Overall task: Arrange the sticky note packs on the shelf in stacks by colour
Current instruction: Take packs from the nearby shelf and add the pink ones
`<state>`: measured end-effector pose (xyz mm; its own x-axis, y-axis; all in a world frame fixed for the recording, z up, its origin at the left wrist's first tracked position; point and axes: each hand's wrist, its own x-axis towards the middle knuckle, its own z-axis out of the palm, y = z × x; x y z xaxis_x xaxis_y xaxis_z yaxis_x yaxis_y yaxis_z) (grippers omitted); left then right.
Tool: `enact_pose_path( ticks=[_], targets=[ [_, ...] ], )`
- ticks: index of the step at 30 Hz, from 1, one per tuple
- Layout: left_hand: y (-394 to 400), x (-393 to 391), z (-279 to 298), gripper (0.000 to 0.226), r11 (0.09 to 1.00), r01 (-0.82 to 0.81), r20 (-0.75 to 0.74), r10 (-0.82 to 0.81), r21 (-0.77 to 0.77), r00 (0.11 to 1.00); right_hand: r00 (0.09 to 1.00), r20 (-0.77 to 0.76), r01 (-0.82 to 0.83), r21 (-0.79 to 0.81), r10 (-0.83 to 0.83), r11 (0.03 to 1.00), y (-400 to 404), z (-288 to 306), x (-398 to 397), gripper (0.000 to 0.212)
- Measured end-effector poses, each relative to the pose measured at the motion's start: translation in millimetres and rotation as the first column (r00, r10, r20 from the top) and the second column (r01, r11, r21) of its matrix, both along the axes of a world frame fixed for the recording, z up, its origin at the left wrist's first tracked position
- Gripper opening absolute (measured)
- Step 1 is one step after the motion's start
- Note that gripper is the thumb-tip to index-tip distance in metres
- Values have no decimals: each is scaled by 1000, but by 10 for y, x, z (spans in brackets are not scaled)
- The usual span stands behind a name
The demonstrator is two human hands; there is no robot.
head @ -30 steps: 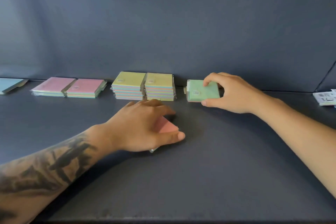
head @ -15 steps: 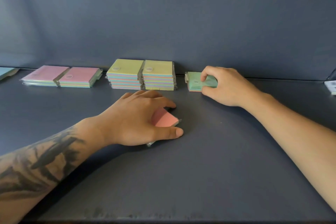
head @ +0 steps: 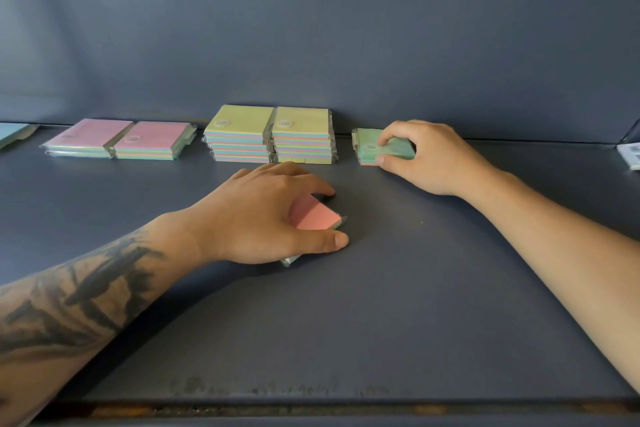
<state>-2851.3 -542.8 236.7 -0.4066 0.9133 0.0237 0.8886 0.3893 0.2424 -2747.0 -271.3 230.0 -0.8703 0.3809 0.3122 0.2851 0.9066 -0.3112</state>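
Observation:
A pink-topped sticky note pack lies on the dark shelf near its middle. My left hand covers most of it, thumb and fingers curled round its edges. At the back wall my right hand grips a green-topped pack, which sits flat on the shelf. Left of it stand two yellow-topped stacks, one at the left and one at the right. Further left lie two low pink-topped stacks, one at the far left and one beside it.
A light blue pack shows at the far left edge. A white printed pack lies at the far right edge. The shelf's worn front lip runs along the bottom. The back wall rises behind the stacks.
My right hand has lowered the green pack from a tilt down flat against the back of the shelf. My left hand stays on the pink pack.

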Motion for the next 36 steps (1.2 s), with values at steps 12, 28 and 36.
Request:
enact_pose_path(
  ticks=[12,28,36],
  targets=[
    [-229,32,287,115,963,-205,-59,197,-177,979,987,-139,-87,-40,81,995,-530,370,233,13],
    [-269,28,53,74,941,-213,91,196,262,976,937,-260,-335,-478,234,812,-1187,9,171,36],
    [-201,-5,45,46,789,-196,422,-87,582,902,824,-551,-489,-571,133,659,-1124,119,247,39]
  ],
)
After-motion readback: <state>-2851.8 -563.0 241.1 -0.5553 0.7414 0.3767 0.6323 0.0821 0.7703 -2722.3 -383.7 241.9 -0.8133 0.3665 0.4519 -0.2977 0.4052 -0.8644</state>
